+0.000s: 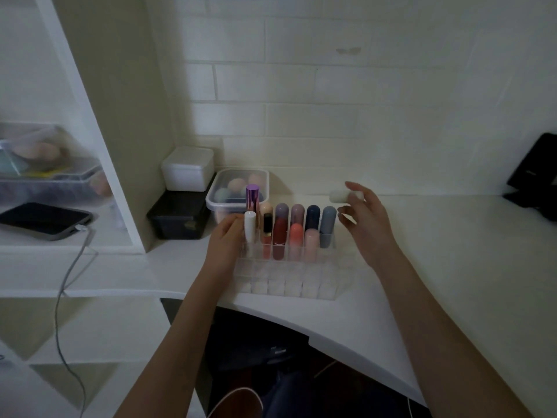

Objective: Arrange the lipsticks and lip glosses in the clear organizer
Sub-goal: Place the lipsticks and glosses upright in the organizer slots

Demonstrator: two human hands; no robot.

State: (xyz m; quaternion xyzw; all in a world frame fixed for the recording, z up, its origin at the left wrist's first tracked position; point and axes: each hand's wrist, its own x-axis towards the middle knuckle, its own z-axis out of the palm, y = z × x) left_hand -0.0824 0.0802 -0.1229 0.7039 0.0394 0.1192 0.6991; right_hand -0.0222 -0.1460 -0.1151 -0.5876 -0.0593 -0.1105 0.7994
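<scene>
Meanwhile, the left hand pinches a white tube at the clear organizer; the right hand, fingers spread, pinches a pale lipstick.

Clear organizer sat on white desk. Tubes in it: metallic purple tube, white tube, peach-capped tube, black-capped gloss with pinkish body, mauve tube, dusty pink tube, navy tube, grey-blue tube, dark red tube, coral tube, pale pink tube. Right hand held a whitish tube. White box on black box. Clear tub held peach and teal sponges. Cream brick-pattern wall.
</scene>
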